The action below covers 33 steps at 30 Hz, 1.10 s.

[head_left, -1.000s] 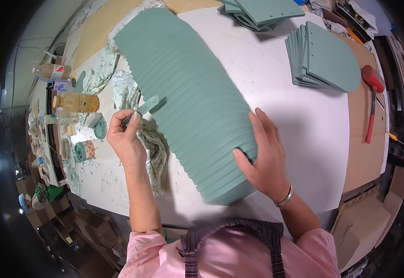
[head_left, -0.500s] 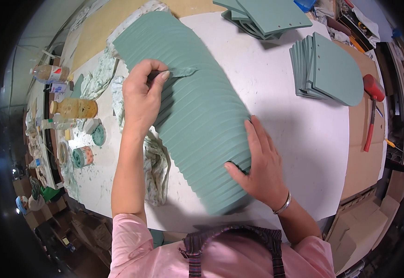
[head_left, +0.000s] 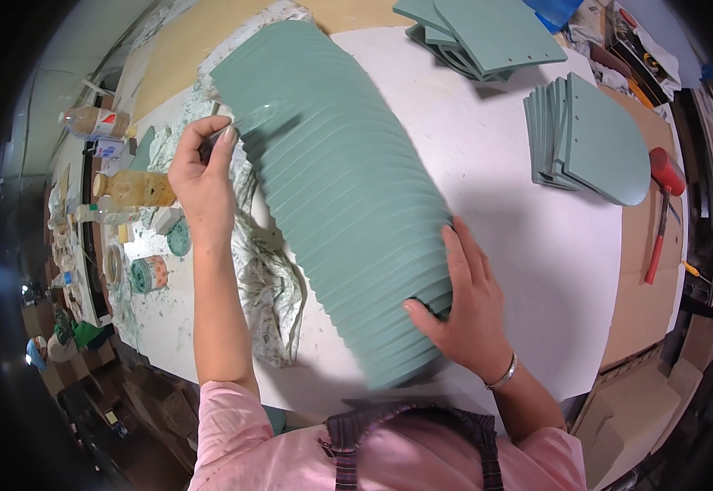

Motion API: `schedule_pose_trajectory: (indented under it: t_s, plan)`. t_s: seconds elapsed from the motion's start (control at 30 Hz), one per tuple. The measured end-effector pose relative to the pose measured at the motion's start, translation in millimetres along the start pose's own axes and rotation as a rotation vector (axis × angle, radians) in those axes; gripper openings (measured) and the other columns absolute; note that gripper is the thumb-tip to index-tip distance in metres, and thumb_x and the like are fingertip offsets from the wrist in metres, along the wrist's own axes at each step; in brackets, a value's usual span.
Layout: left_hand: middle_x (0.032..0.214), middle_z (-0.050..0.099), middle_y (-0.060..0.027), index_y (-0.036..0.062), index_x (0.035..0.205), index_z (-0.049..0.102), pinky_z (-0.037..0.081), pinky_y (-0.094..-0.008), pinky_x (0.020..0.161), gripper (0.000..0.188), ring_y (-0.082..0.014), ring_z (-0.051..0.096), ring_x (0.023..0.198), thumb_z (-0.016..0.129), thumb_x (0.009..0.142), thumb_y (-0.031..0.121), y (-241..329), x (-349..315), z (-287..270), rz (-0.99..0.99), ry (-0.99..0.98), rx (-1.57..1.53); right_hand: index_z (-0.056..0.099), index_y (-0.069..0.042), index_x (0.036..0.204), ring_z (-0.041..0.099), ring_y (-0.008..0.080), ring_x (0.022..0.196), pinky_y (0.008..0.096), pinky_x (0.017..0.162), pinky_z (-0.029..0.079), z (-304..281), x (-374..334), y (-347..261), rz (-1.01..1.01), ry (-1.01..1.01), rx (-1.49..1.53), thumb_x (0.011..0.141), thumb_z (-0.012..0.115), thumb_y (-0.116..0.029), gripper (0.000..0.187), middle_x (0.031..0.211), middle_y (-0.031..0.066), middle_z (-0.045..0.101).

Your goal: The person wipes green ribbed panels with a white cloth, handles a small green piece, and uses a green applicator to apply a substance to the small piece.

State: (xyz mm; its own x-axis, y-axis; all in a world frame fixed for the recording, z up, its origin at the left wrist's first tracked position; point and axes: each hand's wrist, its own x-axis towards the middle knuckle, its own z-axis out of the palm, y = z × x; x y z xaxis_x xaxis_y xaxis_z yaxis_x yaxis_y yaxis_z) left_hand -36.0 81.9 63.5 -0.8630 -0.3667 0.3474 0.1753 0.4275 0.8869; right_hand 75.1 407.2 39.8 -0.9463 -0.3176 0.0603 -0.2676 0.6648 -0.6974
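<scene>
1. Resting our right hand (head_left: 467, 307) flat on the near end of a long fanned row of green boards (head_left: 340, 196): fingers spread, pressed on the overlapping edges, closed on nothing (a thin bracelet sits on that wrist).
2. Our left hand (head_left: 203, 168) is at the left edge of the row, toward its far end, with thumb and fingers pinched together on a small tool (head_left: 254, 123). Its pale blade lies against the boards; what kind of tool it is we cannot tell.
3. Row of green boards: overlapping like shingles, running from the far left to near centre on the white table (head_left: 537, 245).
4. Paint-stained cloth (head_left: 270, 278): crumpled just left of the row, under our left forearm.
5. Two further stacks of green panels: one at the far edge (head_left: 487, 33), one far right with rounded corners (head_left: 594, 143), both well apart from the row.
6. Red-headed mallet (head_left: 666, 184): on the brown board at the right.
7. Left margin: plastic bottle of amber liquid (head_left: 139, 188), a second bottle (head_left: 94, 123) farther off, a small green-smeared pot (head_left: 150, 272).
</scene>
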Motion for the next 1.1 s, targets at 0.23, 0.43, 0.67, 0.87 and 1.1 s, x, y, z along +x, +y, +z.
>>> schedule_pose_trajectory:
  t_s: [0.23,0.43,0.67,0.87,1.1]
  plan:
    - [0.089,0.063,0.0026,0.0,0.104,0.071,0.042,-0.0216,0.071,0.011,-0.0062,0.051,0.078,0.07,0.095,0.005,-10,-2,-38,-0.155,-0.068,-0.018,0.036,0.002,0.153,0.048,0.0464,0.133,0.0516,0.107,0.045,1,-1,1,0.011,0.0,-0.024,0.078,0.081,-0.035,0.096,0.155,0.0259,0.041]
    - [0.086,0.064,0.0038,0.0002,0.097,0.069,0.044,-0.022,0.071,0.005,-0.005,0.053,0.078,0.069,0.096,0.005,-14,32,-34,-0.087,-0.233,0.029,0.035,0.001,0.154,0.05,0.0444,0.132,0.0502,0.107,0.045,2,-1,1,0.022,-0.011,0.016,0.078,0.082,-0.033,0.095,0.156,0.0238,0.04]
    - [0.082,0.056,0.0068,0.0033,0.095,0.066,0.036,-0.0219,0.068,0.007,-0.0046,0.044,0.075,0.068,0.097,0.009,-27,45,-47,-0.07,-0.358,0.076,0.037,0.0,0.153,0.05,0.0428,0.135,0.0451,0.109,0.046,-2,1,-3,0.012,-0.009,-0.024,0.076,0.084,-0.022,0.093,0.155,0.025,0.042]
    - [0.08,0.057,0.0059,0.0021,0.092,0.064,0.039,-0.0208,0.066,0.008,-0.0037,0.046,0.073,0.068,0.096,0.007,-30,55,-56,-0.064,-0.389,0.052,0.038,0.001,0.152,0.05,0.0438,0.135,0.0443,0.109,0.046,-4,5,-7,0.017,-0.018,-0.078,0.074,0.084,-0.02,0.092,0.154,0.0277,0.042]
    - [0.079,0.055,0.0063,0.0022,0.09,0.063,0.036,-0.0211,0.064,0.011,-0.0033,0.044,0.071,0.068,0.097,0.009,-27,83,-16,0.058,-0.509,0.085,0.036,0.001,0.153,0.049,0.0452,0.136,0.0449,0.11,0.045,-6,5,-10,0.025,-0.054,-0.097,0.075,0.083,-0.019,0.093,0.155,0.0286,0.04]
